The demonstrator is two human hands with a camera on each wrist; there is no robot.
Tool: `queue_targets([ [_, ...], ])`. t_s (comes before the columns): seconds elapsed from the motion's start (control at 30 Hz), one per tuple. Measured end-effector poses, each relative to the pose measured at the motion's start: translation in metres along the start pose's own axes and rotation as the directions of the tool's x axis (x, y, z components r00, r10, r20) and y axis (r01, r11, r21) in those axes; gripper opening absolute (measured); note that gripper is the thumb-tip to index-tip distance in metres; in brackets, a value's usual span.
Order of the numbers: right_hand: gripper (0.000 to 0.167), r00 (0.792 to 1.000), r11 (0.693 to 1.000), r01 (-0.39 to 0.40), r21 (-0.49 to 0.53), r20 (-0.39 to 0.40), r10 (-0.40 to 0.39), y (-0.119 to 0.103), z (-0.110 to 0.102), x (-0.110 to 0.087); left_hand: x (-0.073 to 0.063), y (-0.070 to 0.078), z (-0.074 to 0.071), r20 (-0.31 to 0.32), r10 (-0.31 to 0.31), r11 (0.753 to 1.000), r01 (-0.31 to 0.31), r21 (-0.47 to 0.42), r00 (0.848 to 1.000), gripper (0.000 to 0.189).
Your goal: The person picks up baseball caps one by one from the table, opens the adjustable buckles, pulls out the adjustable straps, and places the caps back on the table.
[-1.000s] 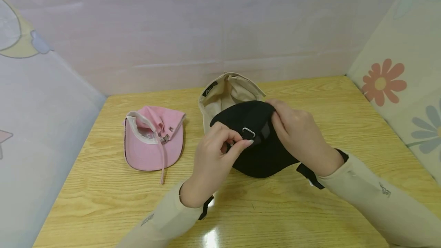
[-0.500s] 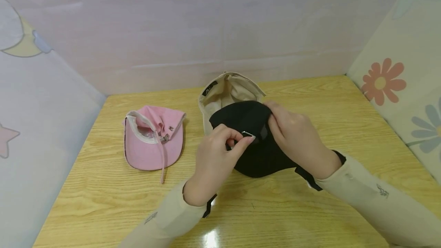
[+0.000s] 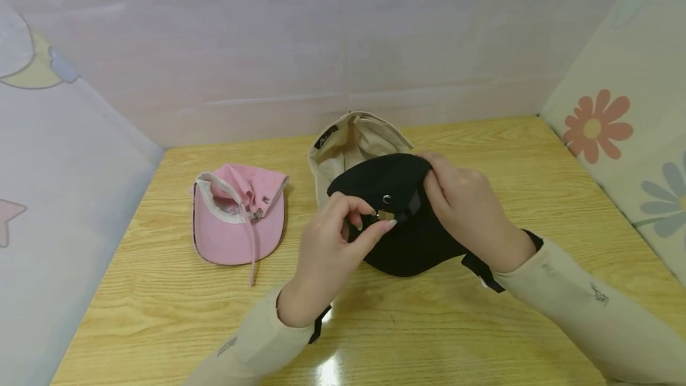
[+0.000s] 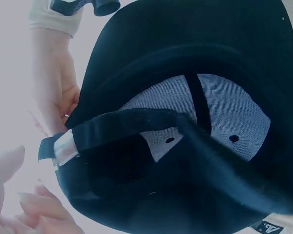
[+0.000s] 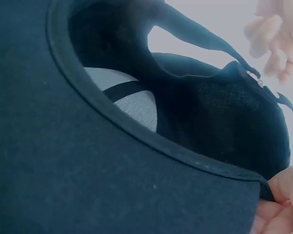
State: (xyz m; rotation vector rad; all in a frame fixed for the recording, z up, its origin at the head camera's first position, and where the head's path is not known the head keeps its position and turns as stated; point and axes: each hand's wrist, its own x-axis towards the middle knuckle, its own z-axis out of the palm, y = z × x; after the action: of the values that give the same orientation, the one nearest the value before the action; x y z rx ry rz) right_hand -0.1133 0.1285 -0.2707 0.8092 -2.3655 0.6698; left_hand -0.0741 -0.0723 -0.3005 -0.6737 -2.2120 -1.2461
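A black baseball cap (image 3: pixel 412 249) is held up off the table, its inside with pale mesh lining (image 4: pixel 234 105) showing in the left wrist view. My right hand (image 3: pixel 461 213) grips the cap's edge with the thumb on one side and fingers behind, as the right wrist view also shows (image 5: pixel 283 204). At the back strap sits a shiny metal buckle (image 3: pixel 384 215), with the strap end (image 4: pixel 46 147) sticking out past it. Close by the buckle is my left hand (image 3: pixel 334 240), thumb and forefinger parted around it; the left wrist view shows a gap between fingertips and buckle.
Behind the black cap lies a beige cap (image 3: pixel 348 142), partly covered by it. To the left, a pink cap (image 3: pixel 241 243) rests with its strap hanging toward me. The wooden table (image 3: pixel 161 326) meets patterned walls on three sides.
The metal clasp stood out as a loop earlier; now its flat face shows, and a round eyelet appears above it. My left thumb and forefinger have spread apart. The right hand keeps its grip.
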Motion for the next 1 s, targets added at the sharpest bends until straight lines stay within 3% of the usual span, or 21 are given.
queue_targets([
  [0.13,0.022,1.000,0.999,-0.028,0.029,-0.005,0.028,-0.001,-0.001,0.000,-0.003,-0.001,0.000,-0.003,-0.029,0.985,0.029,0.167,1.000,0.039],
  [0.27,0.022,0.998,0.996,-0.058,0.064,0.000,0.058,-0.002,-0.001,0.000,-0.004,-0.004,0.002,0.000,0.020,0.936,-0.019,0.351,1.000,0.044],
  [0.43,0.023,0.996,0.990,-0.088,0.114,0.018,0.087,-0.006,-0.002,0.000,-0.002,-0.001,0.007,-0.010,0.079,0.880,-0.065,0.470,0.997,0.052],
  [0.53,0.028,0.997,0.988,-0.078,0.132,0.034,0.074,-0.008,-0.002,0.000,0.003,0.001,0.007,-0.037,0.074,0.881,-0.048,0.470,0.997,0.048],
  [0.63,0.033,0.996,0.988,-0.064,0.140,0.063,0.056,-0.009,-0.002,-0.001,0.012,0.000,0.002,-0.055,0.077,0.914,-0.048,0.403,0.996,0.036],
  [0.77,0.033,0.992,0.988,-0.061,0.144,0.117,0.044,-0.010,-0.003,-0.003,0.025,-0.002,-0.009,-0.062,0.118,0.943,-0.092,0.320,0.991,0.018],
  [0.9,0.035,0.989,0.992,-0.049,0.117,0.147,0.032,-0.009,-0.002,-0.003,0.035,-0.001,-0.017,-0.037,0.160,0.944,-0.142,0.297,0.986,0.017],
  [1.0,0.041,0.993,0.998,0.022,0.060,0.114,-0.029,-0.009,-0.001,-0.001,0.040,0.002,-0.019,-0.005,0.187,0.942,-0.178,0.285,0.982,0.017],
])
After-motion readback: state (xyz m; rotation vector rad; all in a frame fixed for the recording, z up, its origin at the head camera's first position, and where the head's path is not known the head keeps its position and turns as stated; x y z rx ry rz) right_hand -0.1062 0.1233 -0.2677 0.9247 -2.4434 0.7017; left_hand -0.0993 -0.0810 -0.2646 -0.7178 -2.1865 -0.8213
